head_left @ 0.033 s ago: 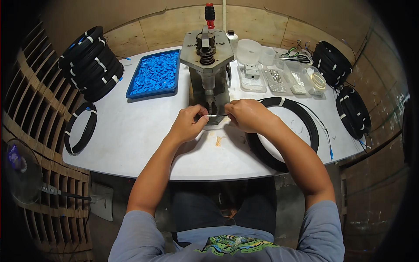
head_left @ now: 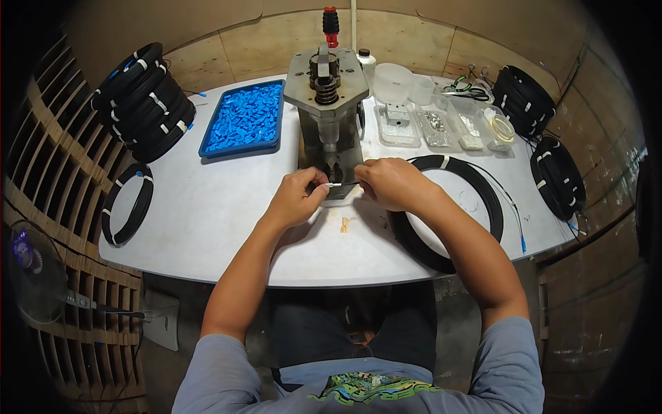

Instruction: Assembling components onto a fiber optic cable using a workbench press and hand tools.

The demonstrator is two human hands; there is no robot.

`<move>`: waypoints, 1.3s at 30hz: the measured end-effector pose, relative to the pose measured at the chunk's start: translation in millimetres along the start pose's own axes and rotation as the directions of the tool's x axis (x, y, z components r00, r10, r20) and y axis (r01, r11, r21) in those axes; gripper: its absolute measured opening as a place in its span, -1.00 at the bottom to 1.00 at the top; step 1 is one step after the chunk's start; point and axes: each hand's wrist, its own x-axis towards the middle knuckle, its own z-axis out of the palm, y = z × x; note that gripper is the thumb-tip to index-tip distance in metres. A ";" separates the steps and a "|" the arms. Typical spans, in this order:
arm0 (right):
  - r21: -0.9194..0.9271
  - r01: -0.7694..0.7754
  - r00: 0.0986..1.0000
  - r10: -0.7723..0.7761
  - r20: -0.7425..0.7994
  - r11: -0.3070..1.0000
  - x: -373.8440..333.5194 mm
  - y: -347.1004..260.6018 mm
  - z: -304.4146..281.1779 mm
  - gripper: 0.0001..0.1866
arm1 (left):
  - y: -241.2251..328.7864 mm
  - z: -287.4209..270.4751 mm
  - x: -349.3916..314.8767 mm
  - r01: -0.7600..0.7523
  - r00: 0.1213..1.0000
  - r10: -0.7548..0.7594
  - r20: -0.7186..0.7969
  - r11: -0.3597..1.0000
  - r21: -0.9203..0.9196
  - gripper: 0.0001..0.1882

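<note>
My left hand [head_left: 298,196] is closed in a pinch on a small white connector piece [head_left: 334,184], whose end shows past the fingertips. Facing it, my right hand [head_left: 394,182] grips a thin black cable [head_left: 350,183] that runs toward the white piece. Both hands are at the foot of a metal press [head_left: 327,83], just in front of its lower tool. Beneath my right forearm lies a large coil of black cable [head_left: 491,200], tied with white bands. My fingers hide where the connector and cable meet.
A blue tray [head_left: 205,148] of small blue connectors sits left of the press. Stacked black coils [head_left: 148,103] stand at the far left, more coils [head_left: 523,102] at the right. Clear plastic boxes [head_left: 398,136] of small parts are at the back right. A fan [head_left: 38,272] stands at left.
</note>
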 end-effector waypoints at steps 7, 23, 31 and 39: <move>0.145 0.107 0.974 -0.075 -0.212 0.984 -14.8 14.8 9.6 -0.82 | 8.8 3.4 2.0 0.042 0.999 -0.041 0.026 0.998 -0.056 -0.80; 0.183 0.127 0.942 -0.061 -0.330 0.975 -26.0 11.7 2.4 -0.86 | 8.7 4.4 -0.1 -0.148 0.989 0.148 -0.001 0.989 -0.022 -0.87; 0.175 0.133 0.936 -0.066 -0.345 0.976 -23.4 13.5 5.7 -0.88 | 14.9 5.2 -3.3 -0.116 0.992 0.112 -0.050 0.989 -0.087 -0.88; 0.137 0.146 0.914 -0.081 -0.397 0.980 -22.0 10.8 7.6 -0.90 | 14.4 6.9 -4.2 -0.154 0.985 0.146 -0.088 0.983 -0.096 -0.88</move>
